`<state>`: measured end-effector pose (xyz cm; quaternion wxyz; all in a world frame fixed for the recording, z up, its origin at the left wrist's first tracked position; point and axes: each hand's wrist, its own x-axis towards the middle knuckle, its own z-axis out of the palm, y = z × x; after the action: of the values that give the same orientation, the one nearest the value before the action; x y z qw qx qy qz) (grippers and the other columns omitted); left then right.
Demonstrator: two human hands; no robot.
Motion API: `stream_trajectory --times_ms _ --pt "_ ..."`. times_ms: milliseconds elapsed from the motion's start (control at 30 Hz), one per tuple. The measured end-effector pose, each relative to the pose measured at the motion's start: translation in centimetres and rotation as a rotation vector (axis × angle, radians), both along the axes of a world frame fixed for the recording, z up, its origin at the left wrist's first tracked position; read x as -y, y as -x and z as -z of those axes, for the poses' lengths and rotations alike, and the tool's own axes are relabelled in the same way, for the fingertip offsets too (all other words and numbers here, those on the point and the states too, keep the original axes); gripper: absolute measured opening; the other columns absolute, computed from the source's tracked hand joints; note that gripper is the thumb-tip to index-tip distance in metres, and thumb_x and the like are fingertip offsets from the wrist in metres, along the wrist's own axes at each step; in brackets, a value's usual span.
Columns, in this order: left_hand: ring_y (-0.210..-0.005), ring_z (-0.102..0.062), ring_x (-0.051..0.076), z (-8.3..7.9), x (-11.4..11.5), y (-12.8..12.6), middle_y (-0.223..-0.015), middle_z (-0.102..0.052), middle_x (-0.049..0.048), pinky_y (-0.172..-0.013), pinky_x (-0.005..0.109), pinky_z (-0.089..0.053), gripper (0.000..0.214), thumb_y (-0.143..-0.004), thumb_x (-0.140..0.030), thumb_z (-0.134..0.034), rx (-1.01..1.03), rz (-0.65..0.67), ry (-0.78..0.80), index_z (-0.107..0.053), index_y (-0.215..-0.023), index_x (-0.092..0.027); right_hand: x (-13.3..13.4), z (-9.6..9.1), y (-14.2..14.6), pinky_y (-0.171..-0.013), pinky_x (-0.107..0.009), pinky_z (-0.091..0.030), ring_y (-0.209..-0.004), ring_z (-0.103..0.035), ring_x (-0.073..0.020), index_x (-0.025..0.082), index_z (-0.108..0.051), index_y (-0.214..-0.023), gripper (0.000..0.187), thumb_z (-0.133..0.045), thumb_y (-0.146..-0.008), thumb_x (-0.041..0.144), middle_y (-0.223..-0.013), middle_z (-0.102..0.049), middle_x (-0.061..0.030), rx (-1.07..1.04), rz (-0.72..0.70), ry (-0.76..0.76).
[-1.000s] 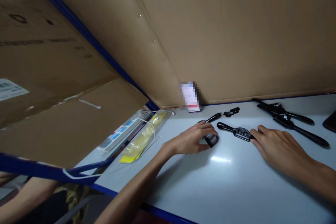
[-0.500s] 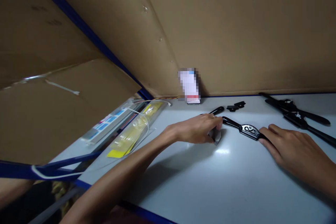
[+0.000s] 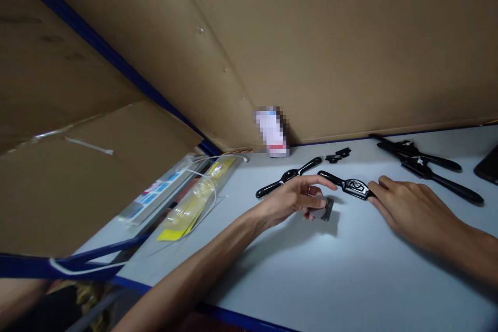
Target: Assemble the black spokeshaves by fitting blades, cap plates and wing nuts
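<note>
My right hand [image 3: 412, 212] is closed round the right handle of a black spokeshave body [image 3: 356, 187], whose left handle points toward my other hand. Pinched between thumb and fingers of my left hand [image 3: 298, 197] is a flat grey metal blade [image 3: 327, 209], held just above the table. Its index finger stretches out close to the spokeshave's left handle; I cannot tell if they touch. Behind my left hand lies a second black spokeshave [image 3: 268, 188], partly covered by the hand. Two small black cap pieces [image 3: 338, 155] rest farther back.
More black spokeshaves [image 3: 431, 171] lie at the back right, with a dark object [image 3: 488, 166] at the right edge. A blurred phone [image 3: 272, 132] leans on the cardboard wall [image 3: 350, 52]. Plastic packaging with yellow strips [image 3: 198, 202] and a white cable [image 3: 213, 192] lie left.
My left hand has lifted and turned with the blade, which now shows more of its face. The second spokeshave is more exposed. My right hand keeps its hold; the view has shifted slightly.
</note>
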<state>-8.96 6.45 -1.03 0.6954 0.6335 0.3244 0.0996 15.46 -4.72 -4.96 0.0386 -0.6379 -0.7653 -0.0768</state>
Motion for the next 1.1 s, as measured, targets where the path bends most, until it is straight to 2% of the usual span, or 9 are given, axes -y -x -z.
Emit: stream_trajectory --times_ms 167,267,367,467,567,633,700,967,1100 --pt "-0.054 -0.068 0.013 1.0 0.7 0.5 -0.069 -0.069 0.0035 -0.047 0.021 -0.045 0.015 -0.08 -0.025 -0.076 0.111 -0.036 0.167 -0.072 -0.085 -0.011 0.0 -0.4 0.3 -0.052 -0.033 -0.022 -0.061 -0.061 -0.0202 0.018 -0.066 -0.097 0.022 -0.044 -0.1 0.016 -0.086 -0.065 -0.0062 -0.013 -0.002 0.028" --pt "-0.08 -0.077 0.023 1.3 0.8 0.9 -0.087 -0.077 0.0116 -0.061 0.025 -0.056 0.024 -0.081 -0.026 -0.073 0.179 0.015 0.204 -0.075 -0.098 -0.01 0.1 -0.6 0.3 -0.052 -0.033 -0.024 -0.061 -0.061 -0.0203 0.018 -0.067 -0.099 0.022 -0.045 -0.1 0.016 -0.088 -0.066 -0.0066 -0.028 -0.006 0.023" --pt "-0.095 -0.076 0.026 1.5 1.0 0.8 -0.1 -0.078 0.014 -0.069 0.028 -0.058 0.037 -0.069 -0.016 -0.077 0.195 0.053 0.232 -0.074 -0.105 -0.011 0.3 -0.8 0.4 -0.052 -0.034 -0.026 -0.058 -0.06 -0.0194 0.018 -0.066 -0.094 0.021 -0.046 -0.099 0.017 -0.085 -0.066 -0.006 -0.041 -0.009 0.03" --pt "-0.073 -0.074 0.02 1.6 1.5 0.4 -0.085 -0.078 0.0095 -0.054 0.023 -0.051 0.023 -0.072 -0.021 -0.078 0.126 -0.009 0.143 -0.073 -0.092 -0.012 0.7 -0.9 0.7 -0.052 -0.034 -0.027 -0.055 -0.059 -0.0183 0.018 -0.065 -0.089 0.022 -0.045 -0.099 0.018 -0.082 -0.067 -0.0054 -0.056 -0.024 0.021" --pt "-0.041 -0.047 0.007 1.6 2.3 0.2 -0.052 -0.061 -0.003 -0.041 0.02 -0.031 0.021 -0.077 -0.033 -0.077 0.038 -0.05 -0.023 -0.069 -0.079 -0.014 1.4 -0.9 1.2 -0.052 -0.035 -0.026 -0.053 -0.059 -0.0191 0.018 -0.062 -0.086 0.021 -0.044 -0.098 0.018 -0.08 -0.066 -0.0054 -0.059 -0.051 0.01" --pt "-0.039 -0.026 0.004 1.4 2.9 0.2 -0.044 -0.041 -0.01 -0.042 0.021 -0.019 0.023 -0.077 -0.036 -0.077 0.002 -0.061 -0.126 -0.069 -0.075 -0.014 1.8 -1.0 1.5 -0.052 -0.035 -0.025 -0.052 -0.058 -0.0196 0.019 -0.061 -0.085 0.022 -0.043 -0.097 0.017 -0.079 -0.066 -0.0057 -0.055 -0.075 0.013" --pt "-0.044 -0.018 0.005 1.3 3.5 0.1 -0.045 -0.029 -0.0116 -0.045 0.023 -0.014 0.025 -0.078 -0.037 -0.075 -0.011 -0.07 -0.195 -0.068 -0.072 -0.014 2.2 -1.2 1.6 -0.052 -0.035 -0.025 -0.051 -0.058 -0.0193 0.02 -0.06 -0.085 0.021 -0.042 -0.096 0.018 -0.078 -0.066 -0.0058 -0.071 -0.096 0.027" --pt "-0.045 -0.021 0.006 1.9 4.2 0.0 -0.049 -0.03 -0.0115 -0.043 0.023 -0.015 0.024 -0.088 -0.039 -0.064 0.085 -0.043 -0.104 -0.052 -0.081 -0.019 2.7 -2.6 1.7 -0.055 -0.034 -0.03 -0.056 -0.058 -0.0176 0.022 -0.058 -0.077 0.016 -0.053 -0.092 0.026 -0.071 -0.066 -0.0027 -0.199 -0.059 0.145" --pt "-0.044 -0.026 0.007 2.1 4.6 -0.1 -0.05 -0.032 -0.011 -0.043 0.022 -0.019 0.022 -0.092 -0.039 -0.058 0.123 -0.008 -0.107 -0.049 -0.084 -0.021 2.4 -2.7 2.3 -0.057 -0.031 -0.038 -0.058 -0.056 -0.0141 0.023 -0.068 -0.087 0.025 -0.049 -0.101 0.034 -0.076 -0.068 -0.0024 -0.511 -0.043 0.084"
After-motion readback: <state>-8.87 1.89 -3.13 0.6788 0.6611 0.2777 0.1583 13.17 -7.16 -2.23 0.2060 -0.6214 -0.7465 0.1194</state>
